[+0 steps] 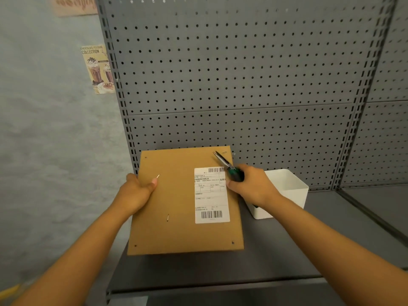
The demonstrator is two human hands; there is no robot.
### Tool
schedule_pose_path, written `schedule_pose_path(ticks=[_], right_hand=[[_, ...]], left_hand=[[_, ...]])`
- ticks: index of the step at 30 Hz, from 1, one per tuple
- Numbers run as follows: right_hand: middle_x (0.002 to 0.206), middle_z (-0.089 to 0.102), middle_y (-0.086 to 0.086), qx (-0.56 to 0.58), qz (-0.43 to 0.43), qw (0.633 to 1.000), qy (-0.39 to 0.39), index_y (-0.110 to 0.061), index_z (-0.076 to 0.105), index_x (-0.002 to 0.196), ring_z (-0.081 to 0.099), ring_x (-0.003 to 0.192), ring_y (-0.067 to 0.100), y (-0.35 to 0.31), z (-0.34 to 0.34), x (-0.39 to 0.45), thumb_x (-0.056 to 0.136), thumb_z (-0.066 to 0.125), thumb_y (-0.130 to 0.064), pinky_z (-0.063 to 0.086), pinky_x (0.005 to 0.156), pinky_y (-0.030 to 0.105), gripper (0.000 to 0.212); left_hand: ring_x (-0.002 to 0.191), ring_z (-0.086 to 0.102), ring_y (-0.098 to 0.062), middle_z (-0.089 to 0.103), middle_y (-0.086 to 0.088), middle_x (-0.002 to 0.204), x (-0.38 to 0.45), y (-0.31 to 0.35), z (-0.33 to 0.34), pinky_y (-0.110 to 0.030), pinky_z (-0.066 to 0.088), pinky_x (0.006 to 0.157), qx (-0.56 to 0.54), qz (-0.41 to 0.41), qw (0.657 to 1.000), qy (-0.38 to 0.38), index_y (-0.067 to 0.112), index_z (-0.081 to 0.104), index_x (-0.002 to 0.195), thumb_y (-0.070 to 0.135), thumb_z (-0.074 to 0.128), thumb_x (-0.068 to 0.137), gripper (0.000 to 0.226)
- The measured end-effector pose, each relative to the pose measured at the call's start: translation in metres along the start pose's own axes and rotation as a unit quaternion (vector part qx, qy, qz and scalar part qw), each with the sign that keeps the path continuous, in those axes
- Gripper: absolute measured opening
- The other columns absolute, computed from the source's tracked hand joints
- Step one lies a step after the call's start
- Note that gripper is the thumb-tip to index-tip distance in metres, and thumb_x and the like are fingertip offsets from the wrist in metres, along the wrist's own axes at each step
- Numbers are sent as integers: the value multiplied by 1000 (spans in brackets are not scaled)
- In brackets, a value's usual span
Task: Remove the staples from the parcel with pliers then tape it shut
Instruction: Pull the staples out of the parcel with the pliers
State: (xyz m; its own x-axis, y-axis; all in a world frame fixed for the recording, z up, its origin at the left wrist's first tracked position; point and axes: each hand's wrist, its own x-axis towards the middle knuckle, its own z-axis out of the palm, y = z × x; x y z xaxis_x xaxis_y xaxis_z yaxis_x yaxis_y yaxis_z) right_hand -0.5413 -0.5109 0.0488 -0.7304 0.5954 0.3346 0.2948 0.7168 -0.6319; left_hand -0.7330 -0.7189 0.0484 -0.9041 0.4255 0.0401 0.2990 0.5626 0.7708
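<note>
Parcel (176, 204) gripped by left hand (138, 188), pliers (227, 164) in right hand (249, 184)

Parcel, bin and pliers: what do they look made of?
Parcel: brown cardboard, matte, with a white paper label. Bin: probably white plastic, smooth with thin walls. Pliers in the right hand: dark metal tips, green and black grips, likely rubber or plastic.
</note>
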Motion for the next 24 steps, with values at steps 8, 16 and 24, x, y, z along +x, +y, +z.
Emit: schedule_pose_path(ticks=[8, 16, 24], right_hand=[[105, 65, 3, 43, -22, 999, 25, -18, 53, 128, 59, 84, 17, 1, 11, 10, 87, 64, -26, 53, 72, 30, 44], [103, 62, -4, 80, -6, 996, 28, -20, 54, 126, 55, 87, 10, 10, 20, 18, 89, 63, -27, 43, 66, 15, 39], [96, 61, -3, 97, 18, 994, 38, -17, 57, 113, 58, 82, 12, 16, 18, 21, 87, 65, -31, 47, 63, 16, 30]], left_hand=[[123, 47, -35, 43, -15, 140, 4, 2, 4, -44, 42, 95, -50, 15, 999, 6, 6, 23, 140, 30, 56, 94, 62], [143, 13, -30, 16, -7, 155, 12, 20, 17, -48, 19, 116, 77, 212, 963, 149, 16, 17, 147, 46, 72, 76, 95], [145, -15, -24, -12, -4, 159, 37, 87, 47, -47, -7, 117, 346, 313, 885, -6, 24, -12, 151, 54, 80, 63, 130]])
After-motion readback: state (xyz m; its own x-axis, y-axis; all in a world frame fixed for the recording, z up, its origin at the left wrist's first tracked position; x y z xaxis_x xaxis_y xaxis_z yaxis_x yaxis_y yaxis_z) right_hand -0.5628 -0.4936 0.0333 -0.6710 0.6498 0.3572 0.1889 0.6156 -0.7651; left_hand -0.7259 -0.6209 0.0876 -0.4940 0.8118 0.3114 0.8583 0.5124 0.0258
